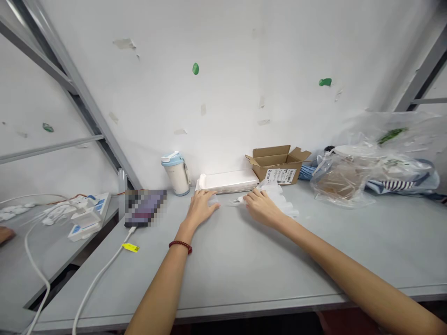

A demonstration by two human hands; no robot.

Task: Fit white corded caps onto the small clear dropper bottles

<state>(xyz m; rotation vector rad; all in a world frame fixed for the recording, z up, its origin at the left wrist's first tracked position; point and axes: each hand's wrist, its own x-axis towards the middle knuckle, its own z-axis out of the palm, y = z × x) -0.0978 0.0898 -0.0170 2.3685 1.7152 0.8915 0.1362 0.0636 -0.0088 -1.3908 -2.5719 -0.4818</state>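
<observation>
My left hand (202,208) rests on the grey table with its thumb spread away from the fingers. A piece of clear plastic (213,199) shows in the gap beside the thumb; no grip on it can be seen. To the right, my right hand (261,207) has its fingers curled down and closed. A small white piece (238,200) pokes out at its fingertips, its kind too small to make out. Behind and beside that hand lie translucent plastic sleeves (281,200), partly covered by it. A stack of flat white packs (228,180) lies just beyond both hands.
An open cardboard box (277,165) stands by the wall, right of a white-and-blue tumbler (176,173). Further right sits a clear plastic bag (345,179) near blue cloth (401,184). At left are a blurred-out phone (145,208), its white cable (101,274) and a power strip (91,216).
</observation>
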